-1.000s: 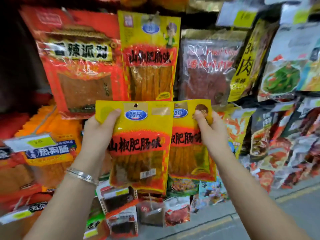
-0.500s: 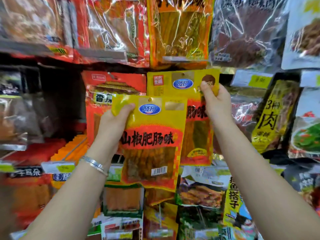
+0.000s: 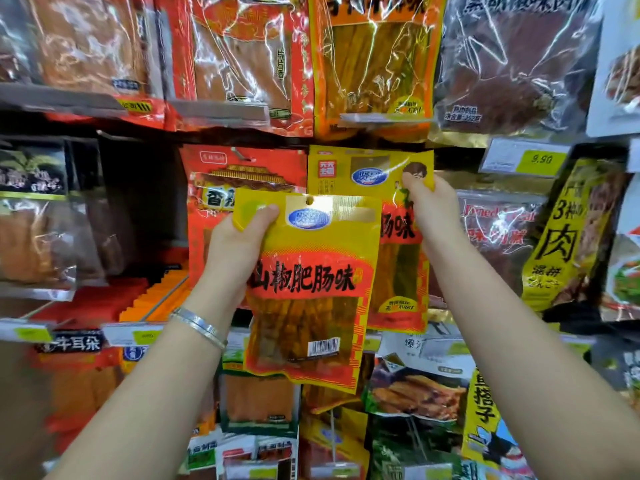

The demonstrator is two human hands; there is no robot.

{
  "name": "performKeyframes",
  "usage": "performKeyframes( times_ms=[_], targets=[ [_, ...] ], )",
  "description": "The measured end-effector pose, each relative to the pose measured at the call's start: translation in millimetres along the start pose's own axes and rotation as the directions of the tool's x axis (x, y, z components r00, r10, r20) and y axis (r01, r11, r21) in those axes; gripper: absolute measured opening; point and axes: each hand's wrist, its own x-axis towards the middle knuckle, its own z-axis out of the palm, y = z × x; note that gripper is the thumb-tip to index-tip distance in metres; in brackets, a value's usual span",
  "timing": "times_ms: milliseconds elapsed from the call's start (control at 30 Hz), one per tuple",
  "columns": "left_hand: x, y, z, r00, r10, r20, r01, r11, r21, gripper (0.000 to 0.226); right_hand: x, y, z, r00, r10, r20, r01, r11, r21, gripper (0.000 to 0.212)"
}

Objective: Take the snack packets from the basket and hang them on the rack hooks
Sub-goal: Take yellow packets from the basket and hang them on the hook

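We hold two matching yellow snack packets up against the rack of hanging goods. Our left hand [image 3: 239, 244] grips the nearer packet [image 3: 311, 289] at its top left corner, thumb pressed across the front and fingers curled behind; its punched hang hole shows near the top edge with no hook through it. A silver bracelet [image 3: 199, 327] sits on that wrist. Our right hand [image 3: 433, 209] pinches the farther packet [image 3: 346, 171] at its top right corner, higher and closer to the rack, partly overlapped by the nearer one. Whether the farther packet is on a hook we cannot tell. Just left of it hangs a red packet [image 3: 242, 171]; above it a larger yellow pack [image 3: 374, 64]; to the right a price tag [image 3: 523, 161] reading 9.90 and a black-and-yellow packet [image 3: 568, 237].
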Motion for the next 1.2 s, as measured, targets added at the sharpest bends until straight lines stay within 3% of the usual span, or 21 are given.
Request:
performKeyframes(
  times_ms=[167,667,900,1033,1133,1200],
  targets=[
    [2,1,0,1.0,-0.011,0.014,0.011,1.0,-0.003,0.013,-2,-7,2,0.997,-0.066,-0.028,0.066,0.998,0.003,0.021],
    [6,1,-3,0.999,-0.003,0.05,0.002,1.0,0.012,0.016,14,-17,9,0.992,-0.009,-0.128,0.004,0.999,-0.039,0.026],
    [10,-2,-4,0.999,-0.002,0.044,0.001,1.0,0.018,0.019,26,-11,20,0.99,-0.069,-0.126,0.043,0.98,-0.194,0.024],
    [13,-3,-6,1.0,-0.002,0.011,0.002,1.0,0.019,0.017,33,0,27,0.998,-0.053,-0.042,0.038,0.953,-0.3,0.029],
    [14,-1,-6,1.0,-0.005,-0.016,0.005,1.0,0.009,0.013,37,8,22,1.0,0.006,-0.008,-0.009,0.893,-0.45,0.039],
    [15,-2,-5,0.999,-0.005,-0.032,0.006,1.0,0.005,0.011,34,9,16,0.999,-0.034,-0.008,0.023,0.818,-0.575,0.04]
  ],
)
